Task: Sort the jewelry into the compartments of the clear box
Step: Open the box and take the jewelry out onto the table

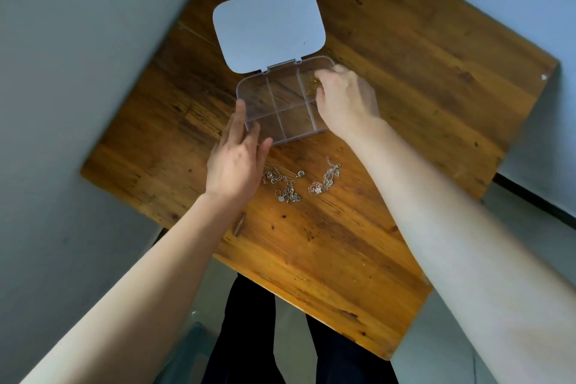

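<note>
**Gold piece at far right compartment; silver lots still outside the box**

I found the clear box [282,106] open on the wooden table [405,72], its lid [268,25] folded back on the far side. The right hand [346,97] was over the far right compartment, fingers drawn together on a gold chain [313,86] that hung into that compartment; motion blur prevented me from confirming how firm the pinch was. The left hand [237,156] lay spread, clamped on nothing, with fingertips touching the box's near left corner, apparently steadying it.

The remaining jewelry lay on the table just on the near side of the box: a tangled silver cluster [285,185] immediately right of the left hand, and a separate silver chain [324,179] further right, its long axis running diagonally from near-left to far-right. I judged the left hand the nearer to both. The right hand would have to travel back toward me, past the box's near wall, to reach either.
</note>
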Action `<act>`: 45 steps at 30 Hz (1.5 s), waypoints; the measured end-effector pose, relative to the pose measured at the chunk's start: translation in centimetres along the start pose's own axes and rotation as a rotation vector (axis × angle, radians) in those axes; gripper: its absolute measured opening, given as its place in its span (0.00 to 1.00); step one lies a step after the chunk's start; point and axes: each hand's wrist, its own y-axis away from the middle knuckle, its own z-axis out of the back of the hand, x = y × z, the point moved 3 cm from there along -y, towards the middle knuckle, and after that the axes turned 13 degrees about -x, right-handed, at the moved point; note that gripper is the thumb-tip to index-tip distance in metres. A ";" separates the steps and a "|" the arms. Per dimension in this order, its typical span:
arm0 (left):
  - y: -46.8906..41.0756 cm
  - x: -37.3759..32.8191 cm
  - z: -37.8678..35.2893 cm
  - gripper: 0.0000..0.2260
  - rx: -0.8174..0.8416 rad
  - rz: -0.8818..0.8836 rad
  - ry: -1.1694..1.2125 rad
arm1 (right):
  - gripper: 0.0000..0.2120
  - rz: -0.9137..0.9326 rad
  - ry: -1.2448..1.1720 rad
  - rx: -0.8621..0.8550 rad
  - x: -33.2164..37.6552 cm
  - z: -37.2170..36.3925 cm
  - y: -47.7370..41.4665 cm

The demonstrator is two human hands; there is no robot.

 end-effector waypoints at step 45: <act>-0.2 -0.3 -0.6 0.19 -0.023 0.081 0.100 | 0.02 0.051 0.057 0.321 1.1 -1.2 -5.2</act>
